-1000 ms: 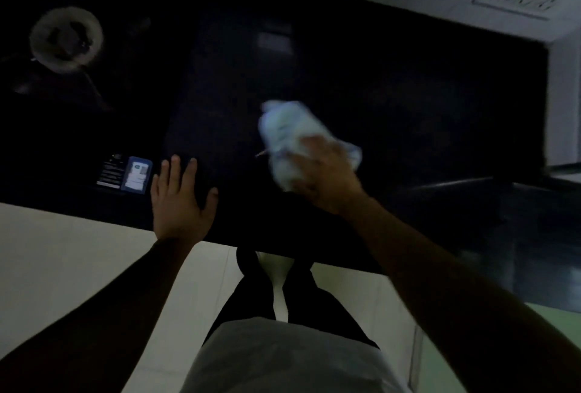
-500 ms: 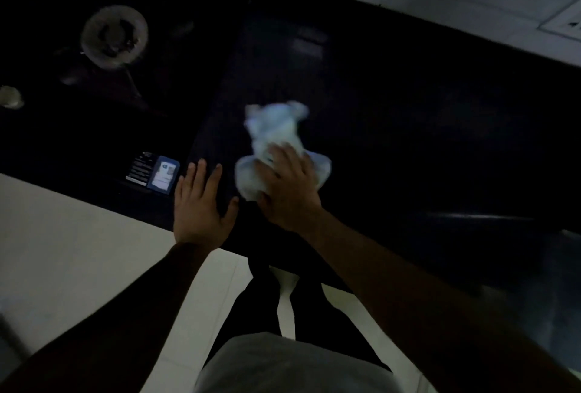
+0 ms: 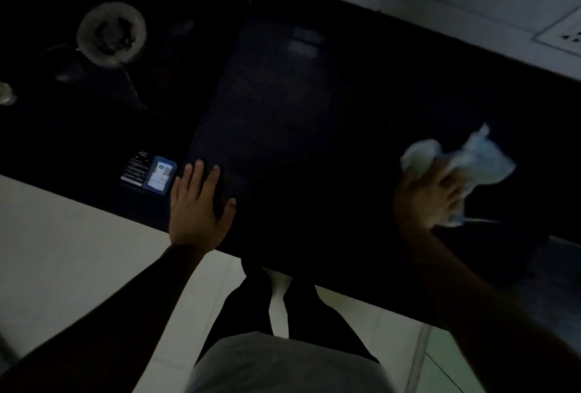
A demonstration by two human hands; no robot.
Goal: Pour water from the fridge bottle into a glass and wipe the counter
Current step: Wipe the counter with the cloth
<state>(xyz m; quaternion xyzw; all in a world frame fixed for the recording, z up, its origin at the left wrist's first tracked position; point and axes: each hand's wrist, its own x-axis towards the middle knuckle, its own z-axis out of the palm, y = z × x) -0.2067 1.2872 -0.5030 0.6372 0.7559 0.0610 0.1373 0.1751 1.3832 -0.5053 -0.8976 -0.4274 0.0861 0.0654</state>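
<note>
The scene is dim. A black counter (image 3: 314, 116) runs across the view. My right hand (image 3: 427, 194) presses a crumpled pale blue-white cloth (image 3: 465, 160) onto the counter at the right, fingers closed over it. My left hand (image 3: 198, 204) lies flat on the counter's front edge, fingers spread, holding nothing. No bottle or glass can be made out for certain.
A round gas burner (image 3: 111, 32) sits on a dark stove at the far left, with a knob (image 3: 6, 94) at the left edge. A small blue-and-black sticker (image 3: 149, 174) lies beside my left hand. A wall socket (image 3: 569, 35) is at the back right. Pale floor lies below.
My right hand has swept the cloth from the counter's middle, near my left hand, far to the right. My left hand has stayed flat in place.
</note>
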